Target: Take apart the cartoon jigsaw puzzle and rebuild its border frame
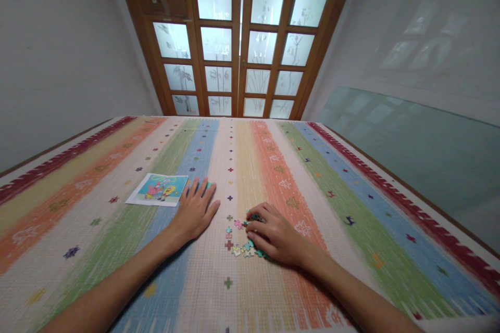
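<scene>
My left hand (195, 210) lies on the striped cloth with its fingers spread and palm down. A bit of teal puzzle piece (211, 185) peeks out by its fingertips, mostly covered. Beside that hand rests a printed picture card (158, 190) of a pink starfish and a yellow sponge character. My right hand (273, 234) curves over a small heap of jigsaw puzzle pieces (250, 248), fingers bent but apart, touching the pieces. Several pieces spill out on its left side. What lies under the palm is hidden.
A striped, patterned tablecloth (203, 281) covers the long table. Beyond its far end stand wooden doors with frosted panes (216, 44). To the right, a pale greenish glass-like panel (414, 156) leans along the wall.
</scene>
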